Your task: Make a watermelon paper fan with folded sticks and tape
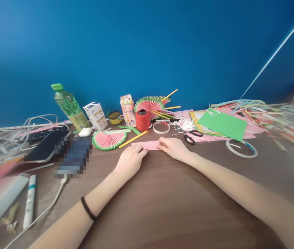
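A pink strip of paper (149, 145) lies flat on the brown table (178, 207). My left hand (130, 160) rests on the strip's left end, fingers bent and pressed down on it. My right hand (172, 148) pinches the right end with curled fingers. A black band sits on my left wrist. A folded pink and green paper fan (109, 139) lies just left of the strip, and a yellow paper stick (133, 139) lies between them.
Behind the hands stand a red thread spool (142, 120), tape rolls (161, 127), black scissors (191, 135), small cartons and a green bottle (70, 107). Green paper (223, 124) and paper strips pile up at right. Phones, cables and a marker (29, 200) lie at left.
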Available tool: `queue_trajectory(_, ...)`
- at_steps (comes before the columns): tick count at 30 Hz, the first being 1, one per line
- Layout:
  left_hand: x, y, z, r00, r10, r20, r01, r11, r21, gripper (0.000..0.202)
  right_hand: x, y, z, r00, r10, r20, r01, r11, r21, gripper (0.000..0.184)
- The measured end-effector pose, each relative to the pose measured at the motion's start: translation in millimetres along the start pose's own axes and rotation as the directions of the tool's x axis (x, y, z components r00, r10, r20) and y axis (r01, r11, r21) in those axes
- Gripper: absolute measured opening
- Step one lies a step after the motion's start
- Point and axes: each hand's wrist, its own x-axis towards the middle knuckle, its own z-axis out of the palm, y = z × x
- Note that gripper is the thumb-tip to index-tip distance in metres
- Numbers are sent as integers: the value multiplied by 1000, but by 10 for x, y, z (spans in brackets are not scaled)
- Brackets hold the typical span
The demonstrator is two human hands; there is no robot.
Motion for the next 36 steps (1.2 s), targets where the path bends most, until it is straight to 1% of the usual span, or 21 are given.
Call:
queue_trajectory(1, -2, 20, -10, 1000, 16, 17, -16, 1000, -21, 30, -8, -6, 13, 999, -26, -20, 26, 999, -25, 10)
queue_trajectory(3, -5, 48, -24, 1000, 22, 23, -21, 998, -59, 30, -28, -19, 47, 989, -128, -68, 122, 989, -80, 12)
queue_trajectory(6, -7, 67, -23, 1000, 2, -14, -4, 994, -109, 30, -56, -40, 89, 946, -306, -111, 286, 944, -164, 21)
queue_trajectory(8, -4, 69, -15, 1000, -11, 0, 11, 991, -132, 30, -67, -55, 95, 920, -374, -117, 346, 915, -205, 24)
queue_trajectory(10, -1, 67, -10, 999, -19, 36, 24, 989, -145, 32, -72, -69, 85, 905, -406, -124, 375, 902, -216, 24)
queue_trajectory(14, 0, 67, -20, 998, -20, 62, 28, 991, -132, 33, -93, -108, 57, 905, -409, -116, 380, 901, -207, 25)
queue_trajectory(18, -2, 105, -47, 994, -7, 107, 13, 998, -58, 36, -162, -193, 59, 904, -417, -91, 377, 880, -287, 30)
queue_trajectory(21, 1, 150, -61, 989, -10, 148, 14, 999, -30, 38, -208, -260, 65, 922, -380, -78, 337, 883, -326, 32)
queue_trajectory(24, 1, 175, -59, 987, -16, 159, 24, 999, -48, 38, -210, -276, 68, 939, -333, -85, 292, 903, -315, 31)
queue_trajectory(27, 3, 153, -46, 986, -58, 155, 71, 994, -83, 37, -174, -221, 80, 946, -297, -130, 261, 936, -238, 28)
queue_trajectory(31, 21, 58, -24, 978, -163, 131, 185, 967, -174, 29, -102, -101, 116, 961, -221, -164, 214, 975, -61, 20)
queue_trajectory(33, 27, 15, -12, 973, -203, 111, 223, 953, -204, 25, -71, -54, 129, 963, -209, -171, 217, 976, 33, 17)
queue_trajectory(36, 21, -16, 5, 968, -235, 84, 247, 949, -194, 22, -48, -21, 128, 959, -216, -182, 244, 959, 144, 13)
